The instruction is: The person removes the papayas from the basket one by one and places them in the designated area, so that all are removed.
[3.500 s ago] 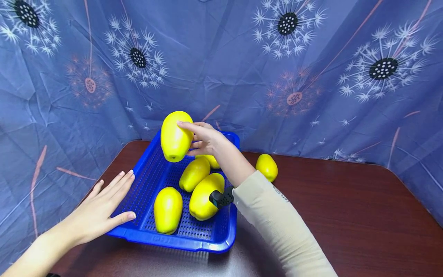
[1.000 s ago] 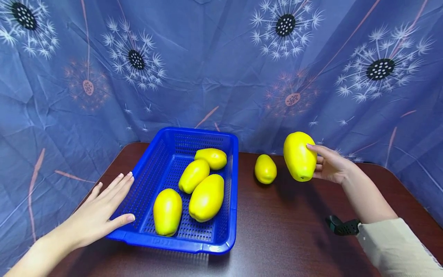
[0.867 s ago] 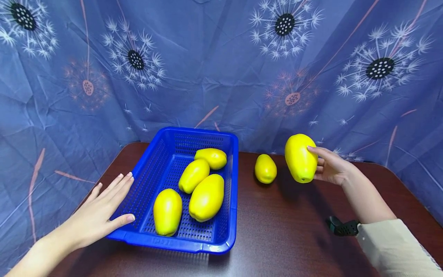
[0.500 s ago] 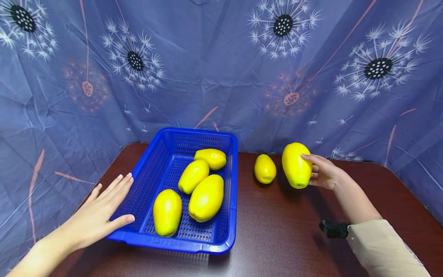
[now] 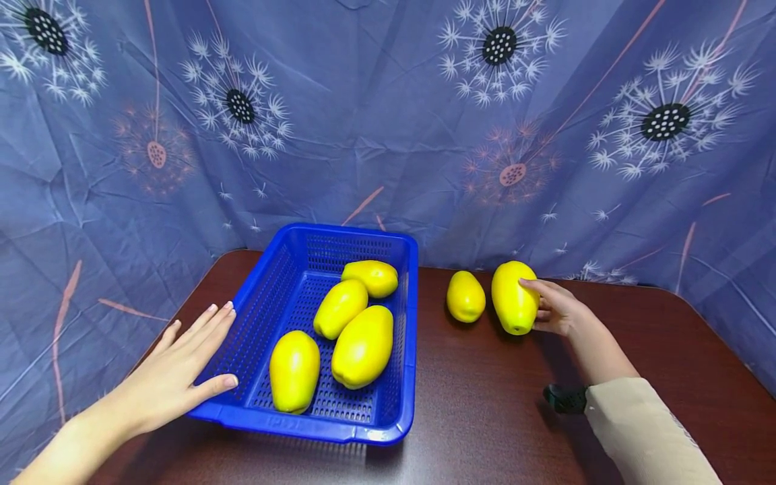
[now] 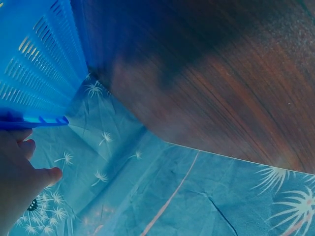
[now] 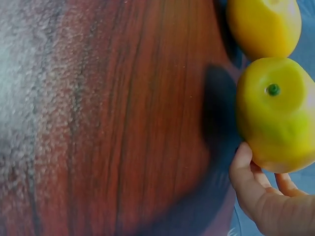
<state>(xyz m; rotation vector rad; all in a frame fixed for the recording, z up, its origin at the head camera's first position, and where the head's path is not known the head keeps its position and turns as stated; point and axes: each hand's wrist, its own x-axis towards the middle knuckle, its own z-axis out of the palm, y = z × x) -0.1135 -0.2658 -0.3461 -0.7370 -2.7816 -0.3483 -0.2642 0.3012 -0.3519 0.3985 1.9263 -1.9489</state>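
Observation:
At the back of the table, my right hand [image 5: 560, 306] holds a large yellow papaya [image 5: 509, 300], thumb on its near face and fingers behind. The right wrist view shows this papaya's green stem spot, with the fingertips [image 7: 242, 156] against its side. It is at or just above the tabletop; I cannot tell which. A smaller yellow papaya [image 5: 465, 296] lies on the table to its left. My left hand [image 5: 172, 377] rests with straight, spread fingers at the left rim of the blue plastic basket [image 5: 303, 428].
Several yellow papayas [image 5: 362, 347] lie inside the basket, mostly toward its right side. The brown wooden table [image 5: 479, 397] extends right of the basket. A blue curtain [image 5: 376, 101] with dandelion prints hangs behind the table. A black device [image 5: 566, 399] sits at the right cuff.
My right hand has carried the large papaya out from above the basket to the right, then lowered it beside the smaller one. The left hand has stayed in place.

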